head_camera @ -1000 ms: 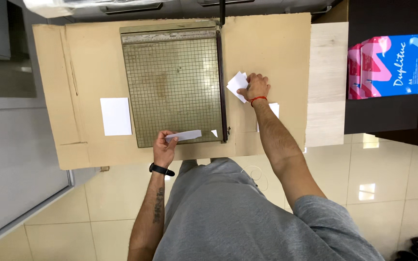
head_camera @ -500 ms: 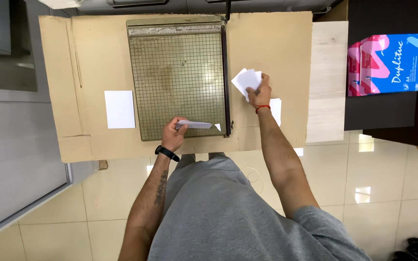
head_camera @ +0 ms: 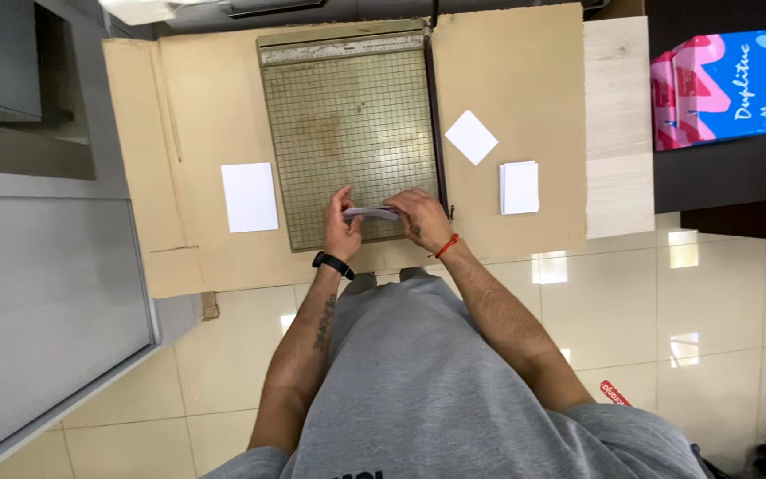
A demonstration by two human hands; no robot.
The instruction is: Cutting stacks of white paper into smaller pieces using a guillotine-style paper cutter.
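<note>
Both hands, left hand (head_camera: 342,226) & right hand (head_camera: 418,215), fingers pinching a small paper stack (head_camera: 371,213) at 6 o'clock on the cutter bed (head_camera: 352,124); cut slips lie at 3 o'clock (head_camera: 519,187), uncut sheet (head_camera: 249,197) at 9 o'clock, so work judged partway.

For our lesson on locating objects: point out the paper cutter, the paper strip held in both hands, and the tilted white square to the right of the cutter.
paper cutter (head_camera: 352,115), head view, on its gridded bed.
paper strip (head_camera: 372,213), head view, on its middle between the hands.
tilted white square (head_camera: 471,137), head view, on its centre.
</note>
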